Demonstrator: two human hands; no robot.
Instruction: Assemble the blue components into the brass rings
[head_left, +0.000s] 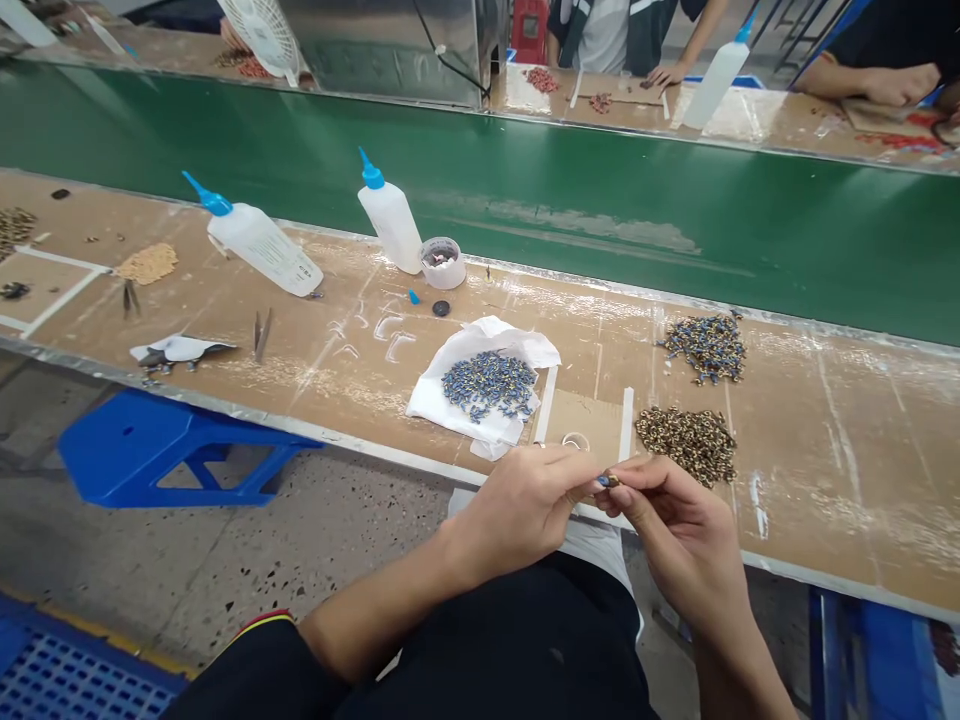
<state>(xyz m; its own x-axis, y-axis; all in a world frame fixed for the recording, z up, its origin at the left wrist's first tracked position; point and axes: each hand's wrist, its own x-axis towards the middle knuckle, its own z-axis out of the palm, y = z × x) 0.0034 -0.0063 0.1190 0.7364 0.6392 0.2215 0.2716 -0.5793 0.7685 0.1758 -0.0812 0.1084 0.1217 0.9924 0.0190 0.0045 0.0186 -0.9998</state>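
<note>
My left hand point(521, 505) pinches a small blue piece point(603, 481) between thumb and forefinger. Opposite it, the fingertips of my right hand point(686, 530) close on a small brass-coloured piece point(613, 480) that meets the blue one; whether the two are joined cannot be made out. Behind my left hand, a heap of small blue-and-gold parts point(487, 384) lies on a crumpled white sheet point(435, 398). Just beyond my right hand is a pile of brass-and-dark parts point(686, 443), with another blue-and-gold pile point(706, 348) farther back. A pale ring point(576, 441) rests near my fingers.
Two blue-tipped squeeze bottles, one leaning point(262, 250) and one upright point(393, 225), stand by a tape roll point(442, 264). Tweezers point(262, 335) lie left. A green conveyor belt point(300, 150) runs behind the bench. Across it, co-workers' hands point(666, 76) rest near red parts. A blue stool point(165, 450) sits below.
</note>
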